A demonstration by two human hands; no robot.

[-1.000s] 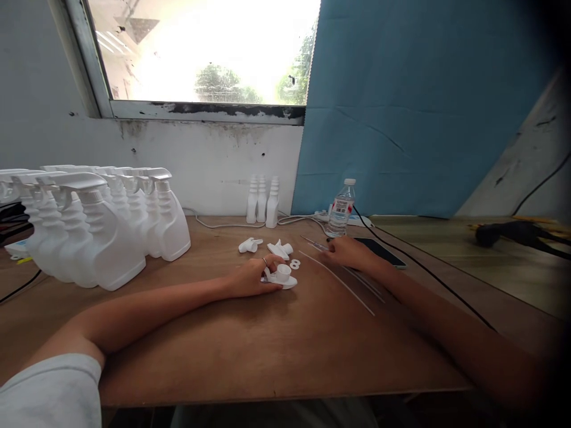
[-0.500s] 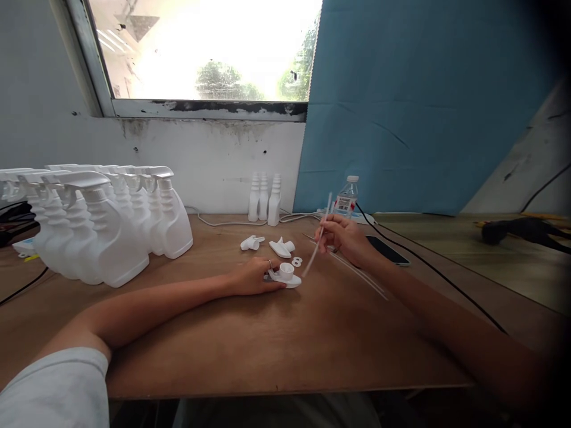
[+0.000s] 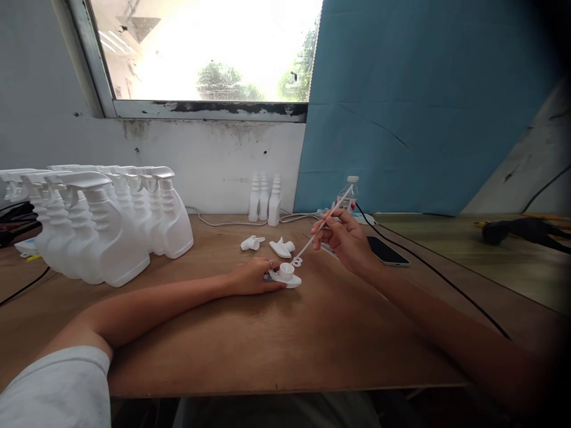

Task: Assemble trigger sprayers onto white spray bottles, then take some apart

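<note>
My left hand point(image 3: 256, 276) is closed on a white spray trigger head point(image 3: 292, 282), which lies on the tabletop with its round collar facing up. Between the fingertips of my right hand point(image 3: 343, 238) is a thin white dip tube point(image 3: 328, 215), slanting down to the left. Its lower end is close to the collar; whether it touches the rim I cannot tell. Two white ring gaskets point(image 3: 297, 261) lie just behind the held head. Two more spray trigger heads point(image 3: 252, 242) point(image 3: 282, 247) rest farther back. Loose tubes lie partly hidden behind my right hand.
Several white spray bottles point(image 3: 120, 238) with heads fitted stand in rows at the left. Small white bottles point(image 3: 274, 202) stand by the wall. A clear bottle point(image 3: 352, 190), a phone point(image 3: 386, 251) and a black cable point(image 3: 428, 270) are at the right.
My right hand has turned the tube to a flatter slant, its top swinging right and its lower end moving left and up near the collar. The left hand stays in place.
</note>
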